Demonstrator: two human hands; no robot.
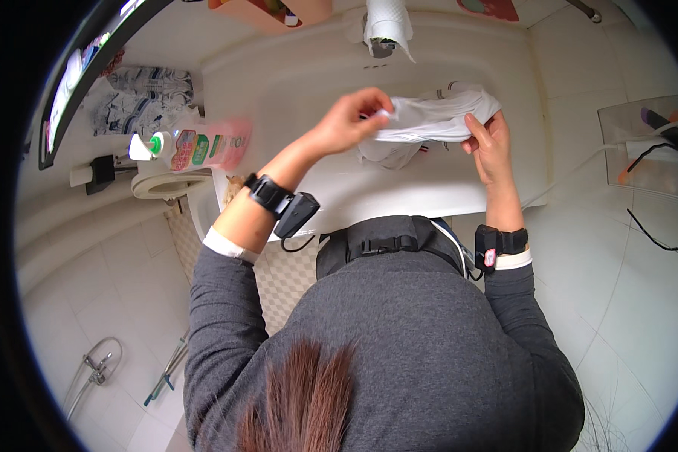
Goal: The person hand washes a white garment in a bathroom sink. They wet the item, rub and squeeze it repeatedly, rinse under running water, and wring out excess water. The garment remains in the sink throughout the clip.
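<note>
Over a white sink basin (294,85), a white cloth garment (429,121) with thin dark stripes stretches between my two hands. My left hand (356,118) pinches its left end between thumb and fingers. Its right end is gripped by my right hand (490,138), thumb in front and some fingers hidden behind the fabric. Below and behind it, more white fabric with dark and red stripes (392,155) lies in the basin; whether this is a separate piece, I cannot tell. A black strapped device sits on each wrist.
A pink pump bottle (209,148) stands at the basin's left edge, near patterned cloth (147,101). The faucet (382,48), wrapped in white material, juts over the back. A clear holder (644,141) with dark cables is on the right. A toilet seat (169,183) is at left.
</note>
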